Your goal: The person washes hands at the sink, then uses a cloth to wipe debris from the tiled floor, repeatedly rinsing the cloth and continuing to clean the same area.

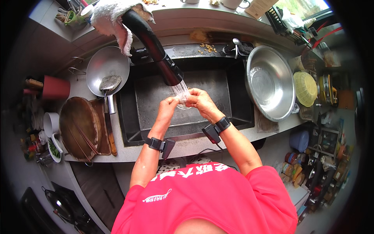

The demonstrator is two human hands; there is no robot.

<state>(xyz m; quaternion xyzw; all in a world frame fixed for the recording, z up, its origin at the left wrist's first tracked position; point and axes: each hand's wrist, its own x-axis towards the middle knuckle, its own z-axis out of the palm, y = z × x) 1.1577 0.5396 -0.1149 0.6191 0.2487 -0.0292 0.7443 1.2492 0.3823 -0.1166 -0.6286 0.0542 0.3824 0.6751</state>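
Note:
Water pours in a spray from the black faucet (pixel 172 71) onto my fingers over the dark sink (pixel 157 117). My left hand (pixel 167 107) has its thumb and fingers pinched together at the left side of the stream. Close beside it, my right hand (pixel 202 103) curls its fingers in at the stream's right side. The fingertips of both hands nearly meet. Spray and fingers hide whether anything small is held between them. Below the hands, water spreads on the sink's bottom.
Left of the sink lie a wok (pixel 98 68) with a spatula (pixel 110 83), a cleaver (pixel 108 128) and a round wooden chopping board (pixel 77 128) with chopsticks. A large metal basin (pixel 267 87) stands at the right rim. A towel (pixel 109 20) drapes near the faucet; seeds (pixel 208 48) lie behind.

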